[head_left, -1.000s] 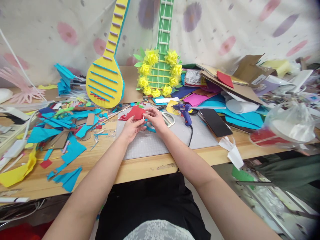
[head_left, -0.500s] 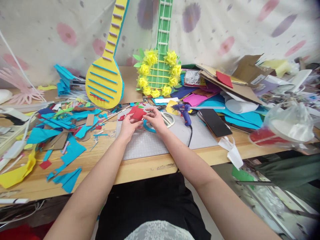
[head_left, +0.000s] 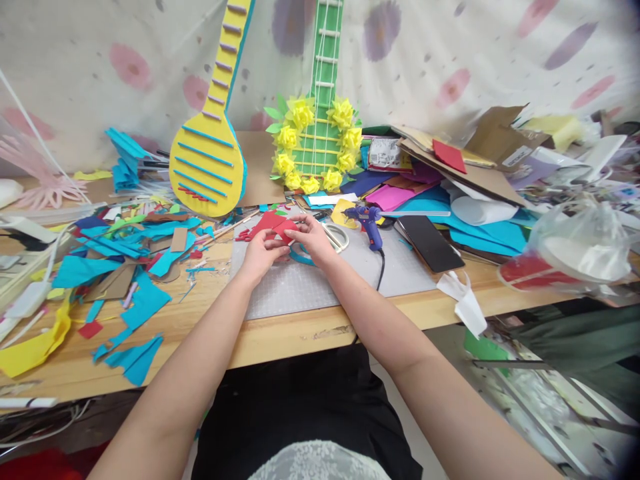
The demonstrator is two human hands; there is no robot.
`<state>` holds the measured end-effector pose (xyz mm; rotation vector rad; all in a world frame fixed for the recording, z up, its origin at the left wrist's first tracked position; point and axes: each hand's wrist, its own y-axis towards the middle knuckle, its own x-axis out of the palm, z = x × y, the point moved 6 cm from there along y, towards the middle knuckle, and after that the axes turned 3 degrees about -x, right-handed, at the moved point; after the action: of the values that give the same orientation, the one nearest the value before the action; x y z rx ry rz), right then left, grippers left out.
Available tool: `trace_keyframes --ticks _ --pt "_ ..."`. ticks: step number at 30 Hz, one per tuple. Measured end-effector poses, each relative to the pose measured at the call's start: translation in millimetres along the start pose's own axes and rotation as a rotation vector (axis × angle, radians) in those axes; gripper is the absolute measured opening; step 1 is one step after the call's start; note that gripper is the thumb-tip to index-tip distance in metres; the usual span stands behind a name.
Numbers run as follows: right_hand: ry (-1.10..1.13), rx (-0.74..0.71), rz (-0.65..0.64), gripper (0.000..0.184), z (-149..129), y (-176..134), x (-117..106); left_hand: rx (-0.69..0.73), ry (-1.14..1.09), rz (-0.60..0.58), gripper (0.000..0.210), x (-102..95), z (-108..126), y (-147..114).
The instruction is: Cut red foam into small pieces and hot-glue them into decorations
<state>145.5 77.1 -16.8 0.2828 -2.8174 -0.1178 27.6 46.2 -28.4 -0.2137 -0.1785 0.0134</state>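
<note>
Between my two hands, above the grey cutting mat, is a small piece of red paper. My left hand pinches its left side between thumb and fingers. On the other side, the thumb and fingertips of my right hand close on the same piece. More red paper shows just behind my left fingers, with thin red rolls beside it. Partly hidden by my right hand are a blue ring and white-handled scissors.
A blue glue gun and a black phone lie to the right. A yellow paper instrument and a green one with yellow flowers lean at the back. Blue scraps cover the left; a bagged tub stands right.
The red piece in my fingers has been turned, showing a flat face separate from the red paper behind. My hands stay in nearly the same place.
</note>
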Motion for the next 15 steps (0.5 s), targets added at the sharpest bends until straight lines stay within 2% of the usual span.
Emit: trace_keyframes --ticks 15 --pt "0.02 -0.022 0.007 0.047 -2.8 1.0 -5.6 0.004 -0.004 0.003 0.049 -0.6 2.2 -0.7"
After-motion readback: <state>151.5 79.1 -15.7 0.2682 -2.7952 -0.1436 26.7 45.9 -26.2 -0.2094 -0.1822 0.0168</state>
